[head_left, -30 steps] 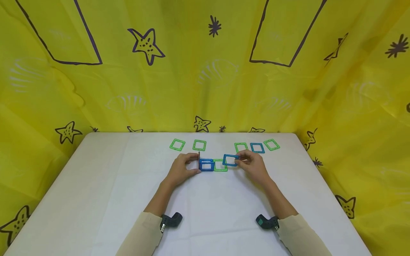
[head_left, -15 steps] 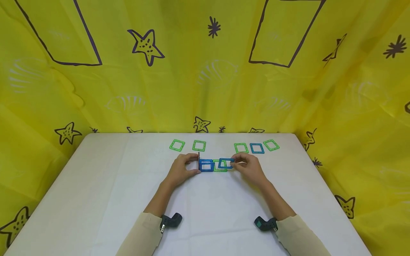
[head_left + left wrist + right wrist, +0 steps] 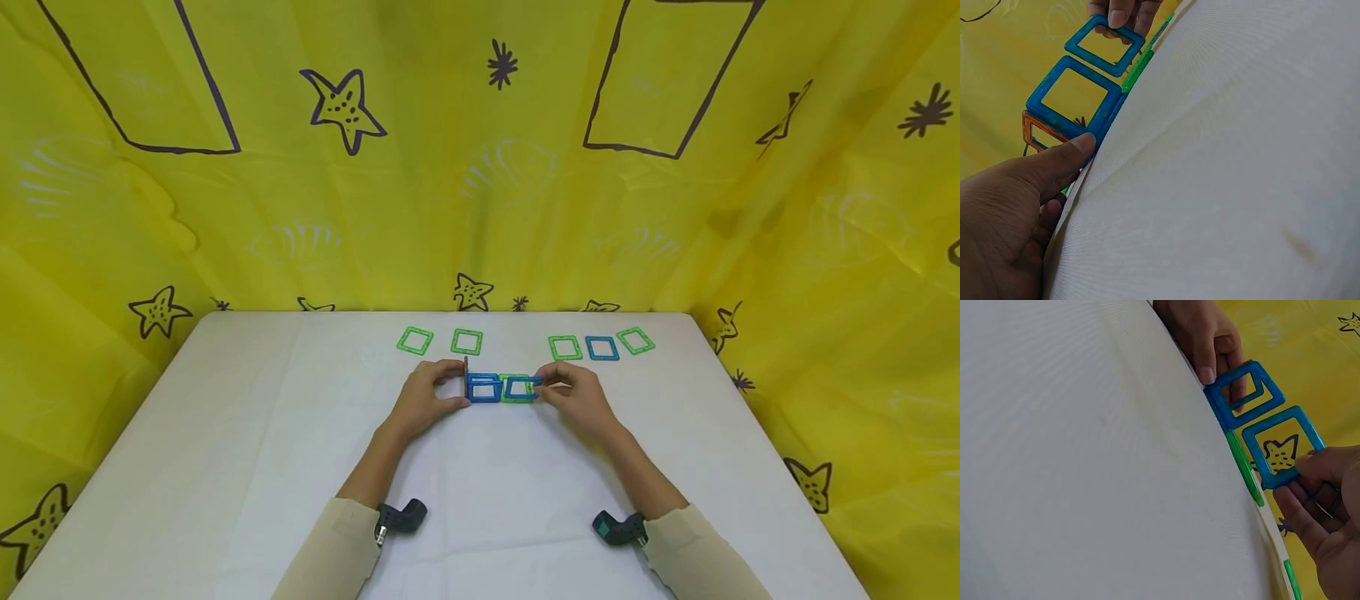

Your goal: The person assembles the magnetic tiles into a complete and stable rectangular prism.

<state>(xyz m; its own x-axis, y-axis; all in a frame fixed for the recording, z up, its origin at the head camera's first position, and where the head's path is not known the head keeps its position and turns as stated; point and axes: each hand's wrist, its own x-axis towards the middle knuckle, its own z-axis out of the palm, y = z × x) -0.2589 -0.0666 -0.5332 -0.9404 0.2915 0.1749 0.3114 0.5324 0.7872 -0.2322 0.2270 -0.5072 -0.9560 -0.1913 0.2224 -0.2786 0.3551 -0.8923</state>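
Note:
My left hand (image 3: pixel 426 398) grips a small structure of square magnetic tiles on the white table. In the left wrist view its thumb presses the lower corner of an upright blue tile (image 3: pixel 1046 83). An orange tile (image 3: pixel 1047 128) stands at the side of that blue one, by the same fingers. Between thumb and fingers, my right hand (image 3: pixel 581 398) pinches another blue tile (image 3: pixel 1256 456) by its right side. That tile is tilted just over a flat green tile (image 3: pixel 1246 469), close beside the upright blue tile. Part of the orange tile is hidden behind the left hand.
Along the back of the table (image 3: pixel 300 467) lie two green tiles at left, one of them a green tile (image 3: pixel 467 352). At back right a blue tile (image 3: pixel 602 338) lies between two more green ones. A yellow curtain (image 3: pixel 480 208) hangs behind.
My right hand has moved left and slightly down, bringing its blue tile from the right of the flat green tile to over it. The left hand has stayed in place.

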